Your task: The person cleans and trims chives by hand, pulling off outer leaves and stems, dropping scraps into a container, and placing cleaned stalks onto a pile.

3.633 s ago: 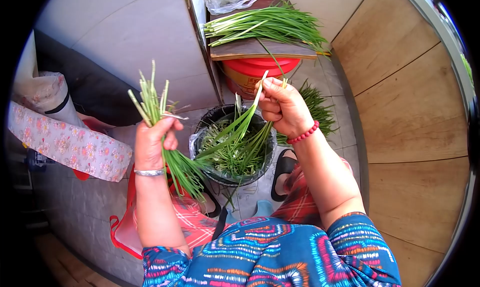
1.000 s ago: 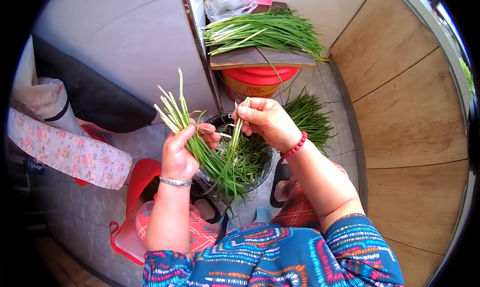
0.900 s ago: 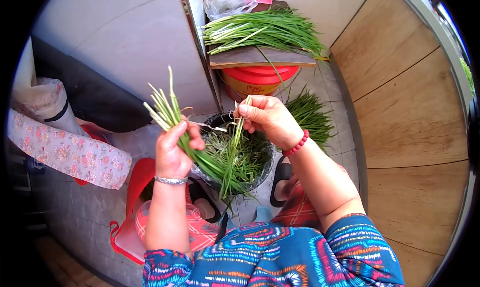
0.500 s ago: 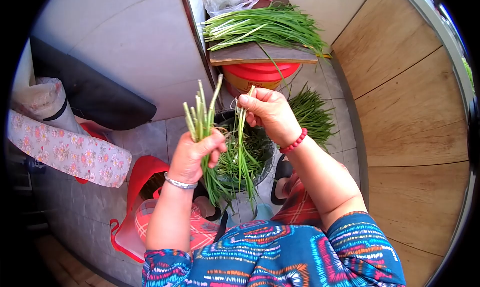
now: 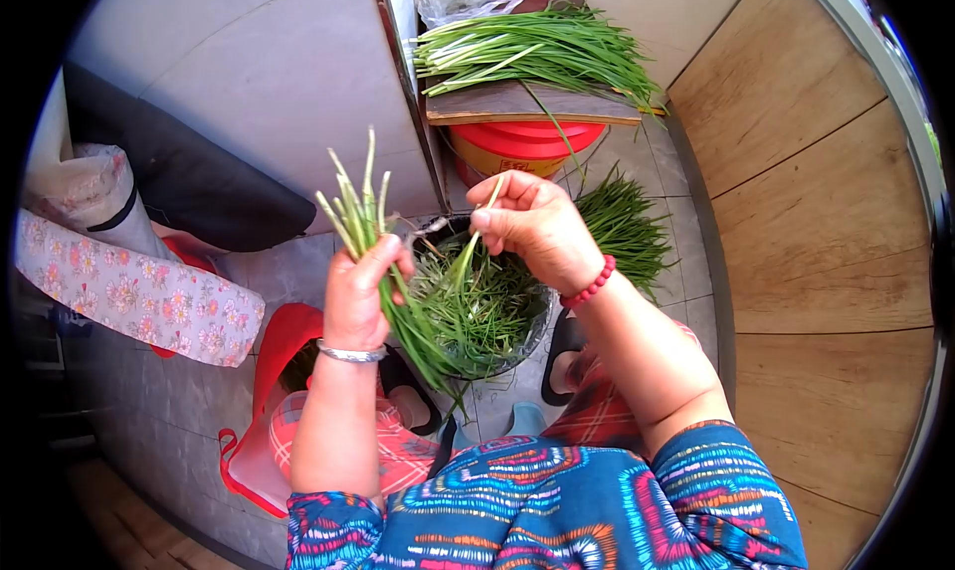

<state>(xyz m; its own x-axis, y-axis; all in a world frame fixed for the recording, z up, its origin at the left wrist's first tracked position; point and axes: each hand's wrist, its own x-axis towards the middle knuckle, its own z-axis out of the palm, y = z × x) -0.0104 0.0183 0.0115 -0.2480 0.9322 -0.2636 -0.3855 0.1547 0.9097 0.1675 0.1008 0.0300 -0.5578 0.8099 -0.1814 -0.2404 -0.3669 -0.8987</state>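
Observation:
My left hand (image 5: 358, 296), with a silver bangle at the wrist, is closed round a small bunch of garlic chives (image 5: 355, 212). Their pale ends point up, and the green leaves hang down to the right. Opposite it, my right hand (image 5: 542, 230) pinches a thin chive stalk (image 5: 466, 259) between thumb and fingers. A red bead bracelet circles that wrist. Below both hands stands a dark-lined bin (image 5: 545, 323) holding loose green chive scraps (image 5: 497, 306). The lower end of the pinched stalk blends into the scraps behind it.
A large pile of chives (image 5: 537, 51) lies on a wooden board (image 5: 477, 103) over a red-lidded bucket (image 5: 527, 140). More chives (image 5: 627, 227) rest on the tiled floor at right. A red bag (image 5: 284, 356) and a floral roll (image 5: 139, 291) are at left; wood panels (image 5: 816, 252) bound the right.
My left hand has moved left and slightly up with its bunch, away from my right hand. My right hand stays nearly in place, its pinched greens reduced to a thinner stalk.

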